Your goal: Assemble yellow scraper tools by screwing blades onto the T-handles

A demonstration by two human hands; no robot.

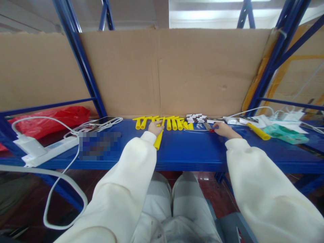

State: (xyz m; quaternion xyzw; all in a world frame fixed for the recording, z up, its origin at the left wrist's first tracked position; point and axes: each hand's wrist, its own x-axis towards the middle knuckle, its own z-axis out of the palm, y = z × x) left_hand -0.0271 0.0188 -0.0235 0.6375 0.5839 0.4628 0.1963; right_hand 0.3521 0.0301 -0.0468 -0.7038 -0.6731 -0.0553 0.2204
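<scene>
My left hand (155, 127) is closed around a yellow T-shaped plastic handle (158, 141), whose round tube end points toward me over the blue table. Beside it, several more yellow T-shaped handles (174, 124) lie in a row, with smaller flat yellow pieces (188, 126) at the row's right end. My right hand (222, 130) is at the table with its fingers curled together; anything in them is too small to make out. Close to its fingertips lies a red-handled screwdriver (212, 130), its thin shaft pointing left. Small metal pieces (199, 126) and a greyish flat piece (207, 126) lie near it.
Small black-and-white boxes (195, 117) are stacked by the cardboard backing (189, 74). Rightward lie another yellow tube (259, 131) and a green packet (286, 134). Leftward are a power strip (52, 151) with looping cables, a phone (103, 120) and a red bag (54, 119). Blue posts (84, 64) frame the table.
</scene>
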